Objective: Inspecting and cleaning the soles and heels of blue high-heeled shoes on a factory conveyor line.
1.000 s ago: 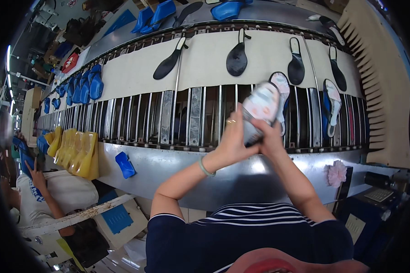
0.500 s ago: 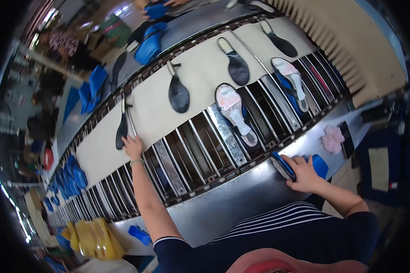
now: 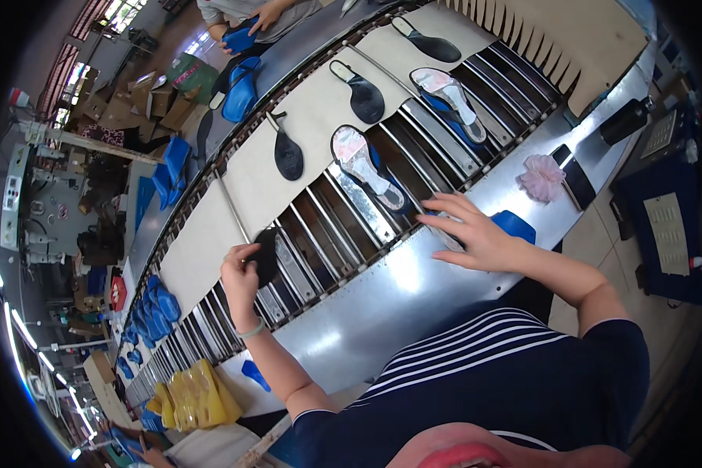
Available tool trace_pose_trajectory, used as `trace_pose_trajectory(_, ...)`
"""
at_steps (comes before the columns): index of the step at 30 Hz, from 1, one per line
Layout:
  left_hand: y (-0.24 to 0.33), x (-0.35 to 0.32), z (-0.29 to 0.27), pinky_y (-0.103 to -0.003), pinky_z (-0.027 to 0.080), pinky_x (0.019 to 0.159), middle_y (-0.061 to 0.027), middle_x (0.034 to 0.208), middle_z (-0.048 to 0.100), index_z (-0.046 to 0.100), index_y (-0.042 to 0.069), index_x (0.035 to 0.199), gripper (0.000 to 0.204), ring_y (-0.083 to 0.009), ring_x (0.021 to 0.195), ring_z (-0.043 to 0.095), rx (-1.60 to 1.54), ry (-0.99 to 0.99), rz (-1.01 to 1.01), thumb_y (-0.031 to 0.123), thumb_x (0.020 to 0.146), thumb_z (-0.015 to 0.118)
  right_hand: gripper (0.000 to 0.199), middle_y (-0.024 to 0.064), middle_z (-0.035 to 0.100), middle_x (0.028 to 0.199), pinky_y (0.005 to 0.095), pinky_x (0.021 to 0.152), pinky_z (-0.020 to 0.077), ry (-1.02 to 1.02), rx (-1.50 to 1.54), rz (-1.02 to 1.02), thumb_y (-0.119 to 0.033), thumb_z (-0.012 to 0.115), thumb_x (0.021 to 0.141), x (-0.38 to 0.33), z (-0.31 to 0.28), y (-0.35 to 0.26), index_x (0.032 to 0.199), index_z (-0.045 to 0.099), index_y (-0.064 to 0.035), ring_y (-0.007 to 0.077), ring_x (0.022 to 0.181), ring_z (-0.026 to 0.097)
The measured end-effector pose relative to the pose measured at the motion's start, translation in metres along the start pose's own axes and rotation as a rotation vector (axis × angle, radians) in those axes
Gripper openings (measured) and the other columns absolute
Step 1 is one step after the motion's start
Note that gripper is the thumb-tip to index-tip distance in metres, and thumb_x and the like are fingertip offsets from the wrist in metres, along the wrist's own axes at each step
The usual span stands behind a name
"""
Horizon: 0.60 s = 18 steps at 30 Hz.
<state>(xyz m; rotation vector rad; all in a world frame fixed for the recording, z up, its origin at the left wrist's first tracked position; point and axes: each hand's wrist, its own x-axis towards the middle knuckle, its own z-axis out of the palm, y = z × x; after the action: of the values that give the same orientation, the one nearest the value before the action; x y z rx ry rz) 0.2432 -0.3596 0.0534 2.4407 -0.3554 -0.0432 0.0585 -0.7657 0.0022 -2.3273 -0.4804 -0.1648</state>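
Observation:
My left hand (image 3: 242,285) pinches a black shoe sole (image 3: 266,257) above the slatted conveyor (image 3: 312,269), by the cream sheet's near edge. At that conveyor's near edge, my right hand (image 3: 476,234) has its fingers around a shoe last (image 3: 448,225); its pale underside shows between them and the rest is hidden. Another last with a pinkish-white underside (image 3: 364,165) rests bottom-up on the bars, and a similar one (image 3: 449,101) lies farther right. Several black soles, among them one nearby (image 3: 288,156), lie on the cream sheet (image 3: 242,160).
A blue last (image 3: 513,226) and a pink flower-like puff (image 3: 541,178) sit on the metal ledge at right. Yellow plastic (image 3: 199,398) is at lower left, with blue lasts (image 3: 154,308) beyond. Across the conveyor, a co-worker's hands (image 3: 267,15) hold a blue piece.
My left hand has lifted the black sole off the cream sheet and brought it nearer. My right hand has moved left and up to the conveyor's edge with the last.

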Motion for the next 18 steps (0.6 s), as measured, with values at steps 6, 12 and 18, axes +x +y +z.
trace_pose_trajectory(6, 0.156, -0.064, 0.008, -0.027, 0.048, 0.087, -0.0125, 0.102, 0.065, 0.061, -0.004, 0.097, 0.025, -0.0194, 0.100, 0.063, -0.356, -0.537, 0.263, -0.017, 0.076, 0.056, 0.078, 0.0197, 0.058, 0.116, 0.0467, 0.091, 0.0448, -0.171, 0.143, -0.152, -0.024, 0.080, 0.072, 0.059, -0.005, -0.075, 0.137, 0.045, -0.0038, 0.0350, 0.109, 0.056)
trace_pose_trajectory(12, 0.156, -0.062, 0.069, -0.033, 0.054, 0.085, -0.0159, 0.118, 0.060, 0.042, 0.000, 0.129, 0.045, -0.0228, 0.106, 0.063, -1.021, -0.193, 0.218, 0.008, 0.090, 0.063, 0.043, 0.0100, 0.069, 0.082, 0.0303, 0.065, 0.0511, -0.041, 0.262, 0.165, -0.025, 0.083, 0.071, 0.000, -0.092, -0.044, 0.099, 0.066, 0.0040, 0.0151, 0.073, 0.065)
trace_pose_trajectory(18, 0.081, -0.092, 0.275, -0.035, 0.058, 0.080, -0.0150, 0.120, 0.054, 0.019, 0.003, 0.151, 0.082, -0.0236, 0.096, 0.065, -0.951, -0.470, -0.224, 0.016, 0.089, 0.069, 0.043, 0.0099, 0.063, 0.117, 0.0281, 0.091, 0.0489, 0.516, 1.010, 0.424, -0.012, 0.063, 0.091, -0.148, -0.152, 0.042, 0.128, 0.052, 0.0059, 0.0163, 0.103, 0.062)
